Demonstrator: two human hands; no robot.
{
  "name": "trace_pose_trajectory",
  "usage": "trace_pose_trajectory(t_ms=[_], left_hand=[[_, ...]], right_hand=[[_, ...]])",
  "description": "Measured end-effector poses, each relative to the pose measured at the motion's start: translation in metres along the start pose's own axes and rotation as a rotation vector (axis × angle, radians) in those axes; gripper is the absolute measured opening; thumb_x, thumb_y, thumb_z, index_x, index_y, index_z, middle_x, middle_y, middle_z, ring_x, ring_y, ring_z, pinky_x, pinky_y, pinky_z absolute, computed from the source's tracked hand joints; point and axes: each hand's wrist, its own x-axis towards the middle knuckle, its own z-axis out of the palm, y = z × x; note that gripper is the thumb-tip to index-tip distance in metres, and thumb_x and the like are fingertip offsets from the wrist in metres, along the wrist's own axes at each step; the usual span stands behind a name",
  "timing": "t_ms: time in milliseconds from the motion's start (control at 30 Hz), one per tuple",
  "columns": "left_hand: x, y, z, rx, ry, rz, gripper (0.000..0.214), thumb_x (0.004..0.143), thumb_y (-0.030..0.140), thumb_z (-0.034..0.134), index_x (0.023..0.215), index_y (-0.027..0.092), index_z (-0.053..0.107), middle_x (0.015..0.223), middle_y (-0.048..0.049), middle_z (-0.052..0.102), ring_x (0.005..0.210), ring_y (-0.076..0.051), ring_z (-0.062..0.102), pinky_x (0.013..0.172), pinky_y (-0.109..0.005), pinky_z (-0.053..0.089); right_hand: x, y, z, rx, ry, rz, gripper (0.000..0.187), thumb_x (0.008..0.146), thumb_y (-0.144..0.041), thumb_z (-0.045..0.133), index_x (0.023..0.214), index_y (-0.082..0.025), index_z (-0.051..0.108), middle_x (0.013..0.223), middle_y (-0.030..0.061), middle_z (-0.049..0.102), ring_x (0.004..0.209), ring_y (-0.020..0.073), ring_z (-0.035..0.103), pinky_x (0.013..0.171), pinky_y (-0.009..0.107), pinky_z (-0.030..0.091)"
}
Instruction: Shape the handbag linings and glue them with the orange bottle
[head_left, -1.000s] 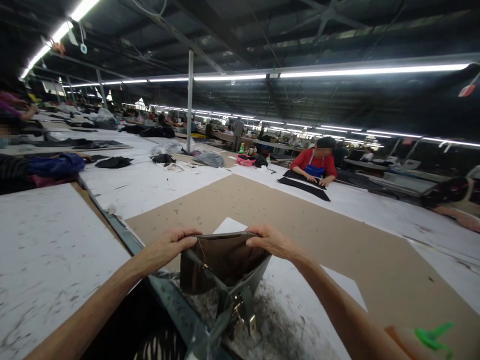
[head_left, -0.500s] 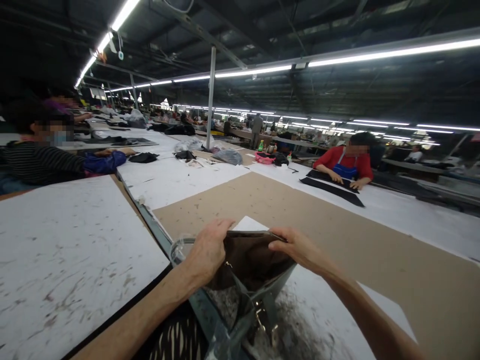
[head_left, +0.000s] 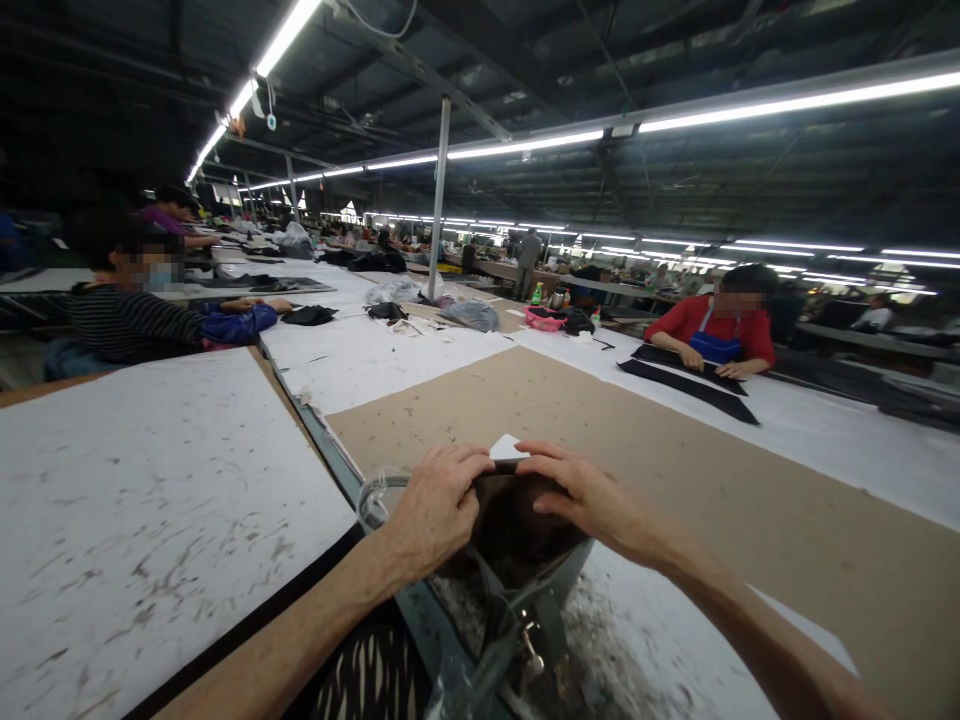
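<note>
Bag gapes at the near edge of the paper-covered desk, its far rim gripped by my left hand and right hand, now drawn closer together; handling has shifted toward mid-rim, I judge. Beyond, a co-worker handles black pieces.

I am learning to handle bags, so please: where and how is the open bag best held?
Probably grip the bag by its far rim, one hand from each side, thumbs inside. It is open at the top, so this thin edge can be pinched; the left hand and right hand are there now. I would avoid the near side, where a metal clasp sits.
</note>
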Motion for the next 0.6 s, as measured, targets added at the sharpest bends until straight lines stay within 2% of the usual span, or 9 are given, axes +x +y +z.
trace_pose_trajectory(t_ms=[167,300,433,533,600], left_hand=[[0.0,-0.003,0.003,0.149,-0.048,0.035,0.03,0.067,0.007,0.047,0.094,0.018,0.057,0.118,-0.0034,0.05,0.106,-0.02,0.044,0.092,-0.038,0.032],[0.003,-0.002,0.001,0.217,-0.11,0.009,0.026,0.069,0.01,0.05,0.091,0.021,0.061,0.117,-0.0023,0.05,0.105,-0.021,0.045,0.09,-0.04,0.032],[0.005,0.004,-0.002,0.282,-0.19,-0.034,0.016,0.071,0.014,0.05,0.078,0.02,0.064,0.108,-0.0025,0.054,0.099,-0.022,0.047,0.085,-0.04,0.034],[0.008,0.006,-0.002,0.31,-0.188,-0.041,0.017,0.073,0.015,0.048,0.076,0.021,0.064,0.106,-0.0017,0.055,0.098,-0.021,0.047,0.085,-0.039,0.034],[0.01,0.007,-0.001,0.316,-0.19,-0.039,0.02,0.073,0.015,0.046,0.077,0.022,0.064,0.108,-0.0013,0.055,0.1,-0.021,0.047,0.087,-0.039,0.033]], right_hand=[[-0.001,0.001,0.008,-0.088,-0.009,-0.005,0.009,0.078,-0.02,0.054,0.082,-0.022,0.061,0.129,-0.0013,0.041,0.115,0.0188,0.039,0.1,0.034,0.029],[-0.003,0.002,0.007,-0.191,-0.001,-0.036,0.009,0.078,-0.019,0.055,0.075,-0.022,0.062,0.129,-0.0019,0.041,0.115,0.0191,0.038,0.099,0.035,0.029],[-0.003,-0.007,0.004,-0.401,0.105,-0.171,0.011,0.077,-0.012,0.055,0.072,-0.019,0.062,0.127,0.0012,0.043,0.118,0.0217,0.034,0.098,0.039,0.028],[-0.001,-0.012,0.002,-0.452,0.12,-0.259,0.008,0.079,-0.014,0.054,0.076,-0.018,0.061,0.118,0.0029,0.05,0.108,0.0206,0.042,0.091,0.037,0.035],[-0.002,-0.015,0.0,-0.424,0.112,-0.269,0.011,0.08,-0.015,0.054,0.089,-0.019,0.059,0.111,0.0037,0.053,0.101,0.0183,0.046,0.087,0.033,0.038]])
